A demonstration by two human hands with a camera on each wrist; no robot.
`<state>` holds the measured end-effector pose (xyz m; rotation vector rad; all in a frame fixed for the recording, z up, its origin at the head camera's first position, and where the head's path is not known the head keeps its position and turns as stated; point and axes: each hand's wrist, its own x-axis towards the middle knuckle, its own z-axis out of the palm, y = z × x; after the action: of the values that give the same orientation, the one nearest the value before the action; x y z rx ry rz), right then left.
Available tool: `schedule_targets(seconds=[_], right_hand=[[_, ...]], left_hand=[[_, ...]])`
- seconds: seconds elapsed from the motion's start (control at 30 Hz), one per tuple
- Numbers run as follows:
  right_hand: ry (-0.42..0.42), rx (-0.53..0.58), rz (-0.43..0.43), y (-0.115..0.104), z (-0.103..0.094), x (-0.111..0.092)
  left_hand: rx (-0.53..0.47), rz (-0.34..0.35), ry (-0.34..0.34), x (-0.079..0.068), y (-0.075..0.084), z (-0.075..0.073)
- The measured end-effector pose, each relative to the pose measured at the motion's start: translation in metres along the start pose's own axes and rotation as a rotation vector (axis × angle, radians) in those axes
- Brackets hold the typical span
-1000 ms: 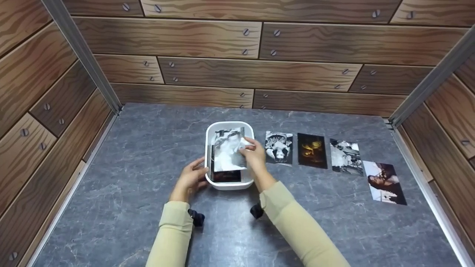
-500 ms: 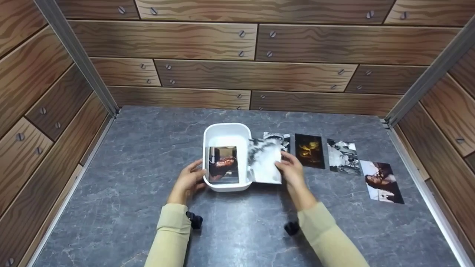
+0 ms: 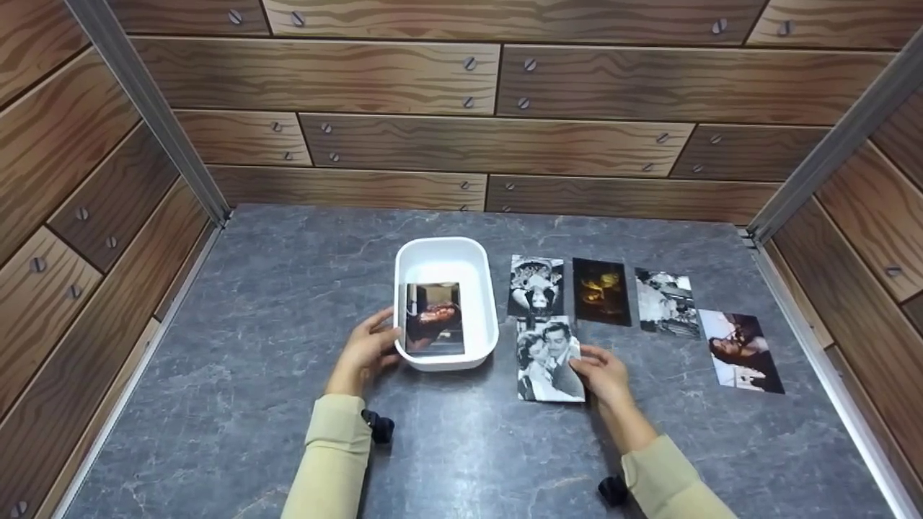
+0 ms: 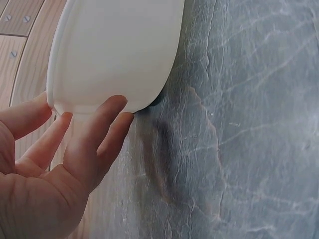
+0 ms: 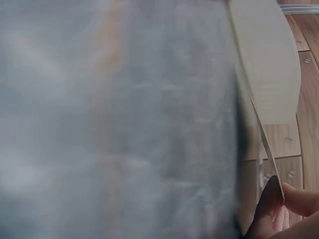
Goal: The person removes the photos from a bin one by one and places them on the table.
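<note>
A black-and-white photo (image 3: 549, 360) of a couple is pinched along its right edge by my right hand (image 3: 604, 373). In the right wrist view the photo (image 5: 256, 117) appears edge-on, with thumb and fingers meeting at its edge. My left hand (image 3: 368, 344) holds the near-left side of a white plastic tub (image 3: 447, 364), thumb at the rim. The left wrist view has its fingertips against the outside of the tub (image 4: 114, 55). Inside the tub lies a colour photo (image 3: 434, 319) of a reclining figure.
Right of the tub a row of photos lies on the grey marbled table (image 3: 281, 288): a black-and-white one (image 3: 536, 285), a dark golden one (image 3: 601, 292), another black-and-white one (image 3: 667, 303) and a tilted colour one (image 3: 743, 352). Wood-patterned walls (image 3: 404, 140) enclose the table.
My right hand has carried the couple photo out of the tub, rightward and toward me, in front of the row. The colour photo in the tub is now uncovered. My left hand stays at the tub.
</note>
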<state>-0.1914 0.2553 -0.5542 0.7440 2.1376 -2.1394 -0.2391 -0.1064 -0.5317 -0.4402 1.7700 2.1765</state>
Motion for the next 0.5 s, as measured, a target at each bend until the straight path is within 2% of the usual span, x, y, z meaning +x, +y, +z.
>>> schedule_targets(seconds=[0.13,0.33,0.5], right_hand=[[0.004,-0.068,-0.021,0.005,-0.004,-0.002],[-0.029,-0.325,-0.045,0.004,-0.009,-0.003],[-0.056,-0.580,-0.129,0.000,-0.013,-0.001]], left_hand=[[-0.003,-0.003,-0.001,-0.001,-0.001,0.000],[0.010,0.000,-0.005,-0.001,-0.001,0.000],[0.030,0.000,-0.009,0.002,0.000,-0.001]])
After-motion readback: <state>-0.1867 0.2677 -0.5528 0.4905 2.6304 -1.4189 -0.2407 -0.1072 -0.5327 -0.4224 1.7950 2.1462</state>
